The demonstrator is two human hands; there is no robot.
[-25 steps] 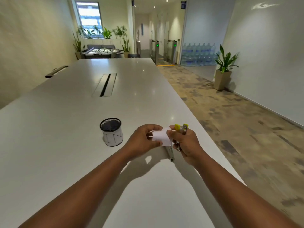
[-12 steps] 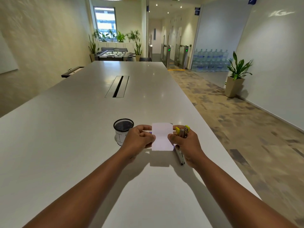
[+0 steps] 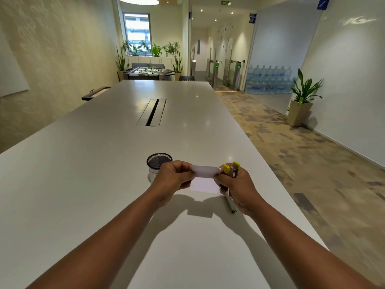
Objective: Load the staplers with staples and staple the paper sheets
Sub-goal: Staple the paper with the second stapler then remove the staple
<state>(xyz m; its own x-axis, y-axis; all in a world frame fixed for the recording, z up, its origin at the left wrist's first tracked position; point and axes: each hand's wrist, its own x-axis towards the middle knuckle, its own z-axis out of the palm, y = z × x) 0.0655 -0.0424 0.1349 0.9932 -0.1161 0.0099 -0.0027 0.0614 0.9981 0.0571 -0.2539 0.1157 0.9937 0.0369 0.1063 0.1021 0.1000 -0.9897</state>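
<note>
Left hand (image 3: 174, 177) pinching paper (image 3: 205, 174) above bench (image 3: 83, 174); right hand (image 3: 239, 187) gripping paper plus stapler (image 3: 230, 184).

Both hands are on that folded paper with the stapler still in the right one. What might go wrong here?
The right hand holds both the yellow stapler and one end of the paper sheet, so either may slip. The stapler's metal part hangs open below the hand and could snag. The mesh pen cup sits just behind the left hand and could be knocked.

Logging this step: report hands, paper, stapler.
Left hand pinches paper. Right hand pinches paper, grips yellow stapler. Mesh cup behind left hand.
</note>
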